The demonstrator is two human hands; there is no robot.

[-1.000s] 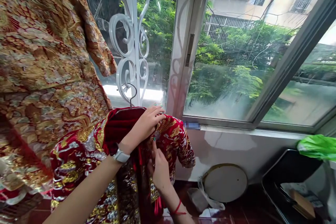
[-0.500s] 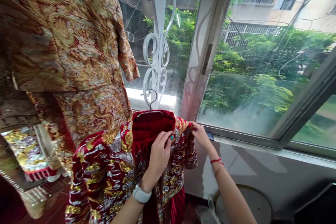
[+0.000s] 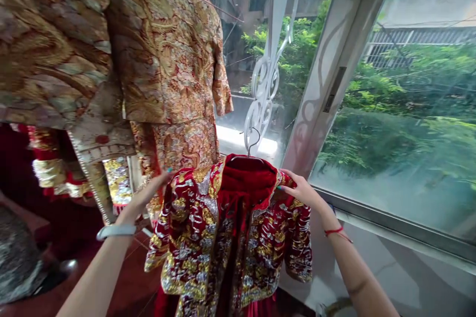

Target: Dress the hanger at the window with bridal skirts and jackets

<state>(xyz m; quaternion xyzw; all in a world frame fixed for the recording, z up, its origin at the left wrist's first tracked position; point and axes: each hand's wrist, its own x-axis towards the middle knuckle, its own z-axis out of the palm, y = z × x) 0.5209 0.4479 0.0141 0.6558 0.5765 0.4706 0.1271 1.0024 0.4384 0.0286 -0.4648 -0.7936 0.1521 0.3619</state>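
A red jacket (image 3: 189, 228) with gold and silver sequin embroidery hangs on a thin metal hanger (image 3: 254, 142), its front parted over a dark red lining. My right hand (image 3: 302, 192) grips the jacket's shoulder beside the collar, thumb in front and fingers over the top. At the opposite shoulder is my left hand (image 3: 147, 197), fingers stretched toward the sleeve's outer edge. Some of its fingers are hard to make out, and whether it touches the cloth I cannot tell.
Gold brocade garments (image 3: 174, 59) hang close on the left, with other embroidered pieces below. Behind the hanger stands a white scrolled metal bar (image 3: 262, 79). A sliding window frame (image 3: 334, 89) and its sill (image 3: 394, 237) run along the right.
My left hand has left the collar area and moved left to the jacket's other shoulder. My right hand has shifted inward, nearer the collar. The view has turned left.
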